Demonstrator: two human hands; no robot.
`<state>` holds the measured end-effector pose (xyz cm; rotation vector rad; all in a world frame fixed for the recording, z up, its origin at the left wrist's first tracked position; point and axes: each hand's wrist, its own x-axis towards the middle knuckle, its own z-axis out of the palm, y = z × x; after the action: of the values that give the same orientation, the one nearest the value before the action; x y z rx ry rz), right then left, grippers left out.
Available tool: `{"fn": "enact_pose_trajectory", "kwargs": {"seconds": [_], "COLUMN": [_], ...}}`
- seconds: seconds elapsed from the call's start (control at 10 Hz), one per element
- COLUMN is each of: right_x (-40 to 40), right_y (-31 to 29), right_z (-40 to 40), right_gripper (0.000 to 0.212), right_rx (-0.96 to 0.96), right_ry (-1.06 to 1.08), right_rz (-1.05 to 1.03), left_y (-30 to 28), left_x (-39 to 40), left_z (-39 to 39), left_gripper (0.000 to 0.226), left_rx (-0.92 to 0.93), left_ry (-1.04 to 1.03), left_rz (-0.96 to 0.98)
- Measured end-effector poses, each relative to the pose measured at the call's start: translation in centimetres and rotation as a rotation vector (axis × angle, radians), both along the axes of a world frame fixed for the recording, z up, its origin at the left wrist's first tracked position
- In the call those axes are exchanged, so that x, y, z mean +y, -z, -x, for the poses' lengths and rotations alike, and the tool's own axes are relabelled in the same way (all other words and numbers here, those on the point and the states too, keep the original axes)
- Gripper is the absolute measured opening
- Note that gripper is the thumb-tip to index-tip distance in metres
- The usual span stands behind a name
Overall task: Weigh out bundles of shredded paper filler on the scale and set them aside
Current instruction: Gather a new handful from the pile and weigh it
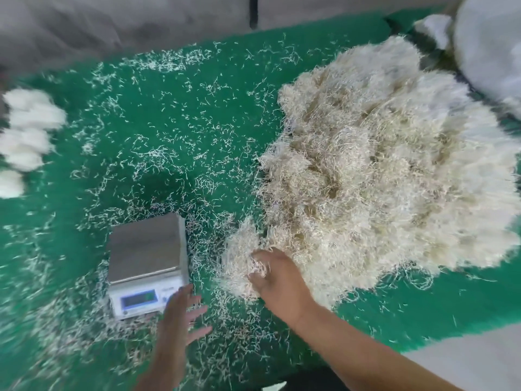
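Shredded paper filler, cream and wiry, lies in a large fluffy heap (pixel 389 170) on the right of the green textured table cover (pixel 174 131), with loose strands scattered everywhere. The right hand (pixel 277 277) digs curled fingers into the heap's near edge, gripping a tuft. The left hand (pixel 180 320) hovers with fingers spread and straight just beside the small white digital scale with a bare steel platform (pixel 146 263). Blurred pale bundles (pixel 25 136) sit at far left. Grey fabric (pixel 112 26) lies behind.
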<state>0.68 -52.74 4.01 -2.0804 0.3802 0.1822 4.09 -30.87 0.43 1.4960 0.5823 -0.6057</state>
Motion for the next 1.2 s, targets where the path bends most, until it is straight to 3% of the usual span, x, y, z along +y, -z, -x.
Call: {"fn": "enact_pose_trajectory", "kwargs": {"seconds": [0.1, 0.2, 0.3, 0.4, 0.5, 0.6, 0.7, 0.8, 0.9, 1.0, 1.1, 1.2], "right_x": [-1.7, -3.3, -4.8, -5.7, -5.5, -5.0, -5.8, -8.5, -10.9, -12.1, -12.3, -12.7], "right_y": [-0.9, -1.5, -1.6, -1.6, -1.5, -2.8, -4.4, -4.9, -6.5, -7.9, -9.6, -10.2], "right_z": [0.5, 1.1, 2.2, 2.7, 1.8, 0.0, -2.8, -5.0, -6.8, -7.6, -8.3, -8.9], "right_gripper": [0.054, 0.061, 0.053, 0.027, 0.068, 0.084, 0.033, 0.026, 0.040, 0.052, 0.036, 0.032], "right_rx": [-0.002, 0.008, -0.004, 0.137, 0.521, 0.521, 0.366, 0.351, 0.264, 0.204, 0.100, -0.021], "right_ry": [-0.176, -0.200, 0.115, 0.405, 0.434, 0.343, 0.463, 0.666, 0.731, 0.636, 0.443, 0.250], "right_rz": [-0.024, -0.139, -0.485, -0.754, -1.297, -1.668, -1.570, -1.367, -1.357, -1.187, -0.800, -0.366], "left_y": [-4.9, -5.8, -6.2, -8.5, -9.1, -9.9, -10.9, -10.9, -11.3, -11.7, -12.3, -12.7], "left_x": [-6.8, -11.6, -13.9, -14.9, -15.5, -16.1, -14.5, -10.3, -6.1, -3.8, -3.5, -4.0], "left_z": [-2.2, -4.0, -4.7, -3.9, -2.9, -1.3, 0.0, 0.9, 0.6, -0.1, -0.3, -0.5], "left_gripper": [0.043, 0.031, 0.028, 0.029, 0.041, 0.049, 0.048, 0.045, 0.022, 0.017, 0.021, 0.036], "left_rx": [0.054, 0.033, 0.032, 0.055, 0.034, -0.011, -0.031, -0.127, -0.148, -0.144, -0.128, -0.185], "left_ry": [0.283, 0.198, -0.006, -0.161, -0.166, -0.048, 0.196, 0.456, 0.514, 0.413, 0.320, 0.339], "left_rz": [0.129, 0.019, -0.064, -0.040, -0.004, -0.084, -0.335, -0.477, -0.654, -0.819, -0.754, -0.632]}}
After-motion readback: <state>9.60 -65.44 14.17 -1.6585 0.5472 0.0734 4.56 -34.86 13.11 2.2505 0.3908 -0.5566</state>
